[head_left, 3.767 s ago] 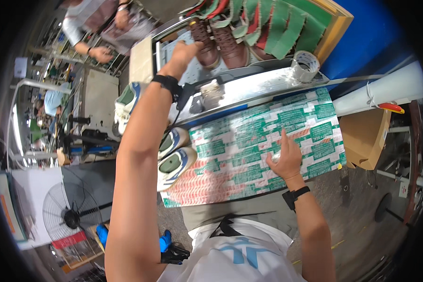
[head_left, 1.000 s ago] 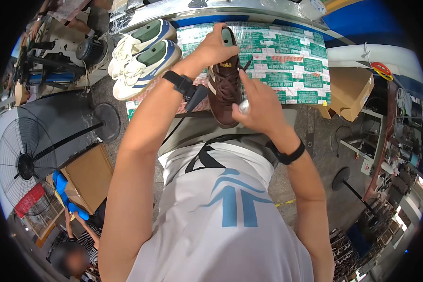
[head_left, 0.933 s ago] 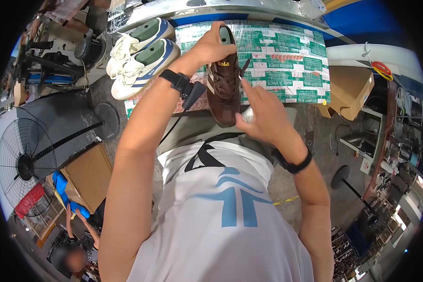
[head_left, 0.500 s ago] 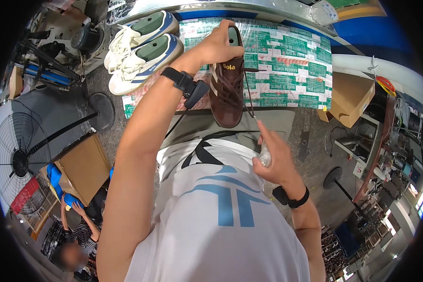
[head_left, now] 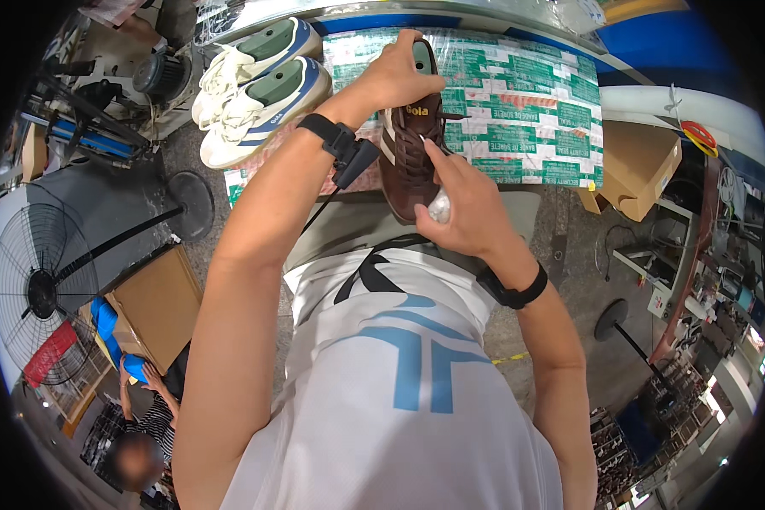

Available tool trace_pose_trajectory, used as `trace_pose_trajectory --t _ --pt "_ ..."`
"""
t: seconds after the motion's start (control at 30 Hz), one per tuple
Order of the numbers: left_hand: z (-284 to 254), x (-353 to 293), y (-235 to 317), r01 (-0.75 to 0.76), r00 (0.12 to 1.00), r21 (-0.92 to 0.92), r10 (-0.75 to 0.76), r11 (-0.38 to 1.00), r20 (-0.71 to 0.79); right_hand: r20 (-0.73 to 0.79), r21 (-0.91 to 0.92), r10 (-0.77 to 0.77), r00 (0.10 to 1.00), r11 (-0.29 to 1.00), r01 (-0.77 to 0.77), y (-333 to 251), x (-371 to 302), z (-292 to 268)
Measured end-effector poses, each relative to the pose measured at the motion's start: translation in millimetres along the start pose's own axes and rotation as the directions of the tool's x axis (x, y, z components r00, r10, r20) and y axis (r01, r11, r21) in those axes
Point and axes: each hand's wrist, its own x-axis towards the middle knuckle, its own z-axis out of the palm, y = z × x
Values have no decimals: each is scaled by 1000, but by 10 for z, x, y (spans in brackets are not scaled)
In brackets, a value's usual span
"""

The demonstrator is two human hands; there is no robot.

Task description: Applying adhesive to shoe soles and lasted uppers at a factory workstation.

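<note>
A brown sneaker (head_left: 406, 189) with pale side stripes lies toe toward me on a surface covered in green and white printed tape (head_left: 527, 115). My left hand (head_left: 395, 78) grips it round the collar near the heel. Closed over the front of the shoe, my right hand (head_left: 473, 206) holds a hook-like hand tool with a whitish wrapped handle (head_left: 439, 206). Its tip is beside the brown laces (head_left: 411, 157), partly hidden by my fingers. A lace end sticks out to the right of the tongue. Left of my left hand sits a pair of cream and blue sneakers (head_left: 274, 110) with green insoles.
A metal-edged bench (head_left: 476, 19) runs along the far side. On the right is an open cardboard box (head_left: 642, 174). At left stand a large fan (head_left: 42, 293) and another cardboard box (head_left: 157, 302), with a person's hands (head_left: 140, 374) near blue items.
My right hand has moved up and left from beside the shoe to its laces. The lace that was stretched toward the tool is no longer taut. My left hand keeps its grip.
</note>
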Motion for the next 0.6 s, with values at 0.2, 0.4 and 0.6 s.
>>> trace_pose_trajectory --t 0.2,0.4,0.6 --pt "4 38 -27 -13 1000 -59 13 998 12 -7 123 129 992 984 -127 -254 218 217" --pt "73 20 49 -19 998 67 23 998 -65 64 232 119 991 964 -131 -266 -350 -63" --pt "24 49 -10 1 1000 -67 -1 998 -8 -74 28 44 996 999 -42 -247 35 79"
